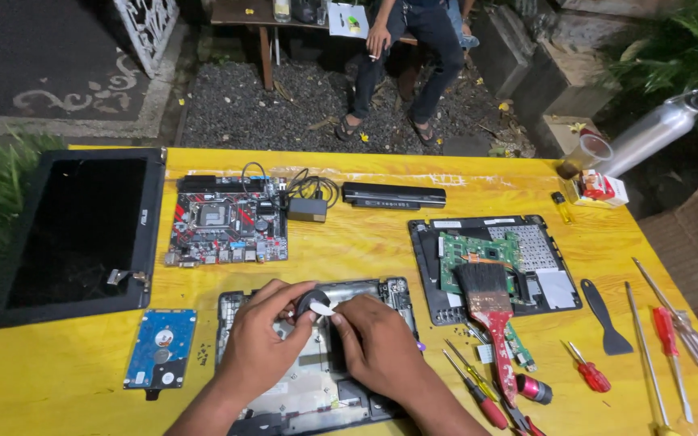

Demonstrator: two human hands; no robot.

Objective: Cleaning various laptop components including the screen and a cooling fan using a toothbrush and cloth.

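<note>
My left hand (264,339) grips a small round black roll of tape (310,303) over an opened laptop base (317,379) lying on the yellow table (365,242). My right hand (377,343) pinches the pale loose end of the tape (323,310) beside the roll. Both hands hover just above the base's inner metal plate, close together.
Around lie a red-black motherboard (226,228), power adapter (307,209), laptop battery (393,194), laptop screen (82,230), hard drive (161,347), second opened chassis with green board (490,262), paintbrush (490,319), black pry tool (603,315), several screwdrivers (672,339). A seated person (401,56) is beyond the table.
</note>
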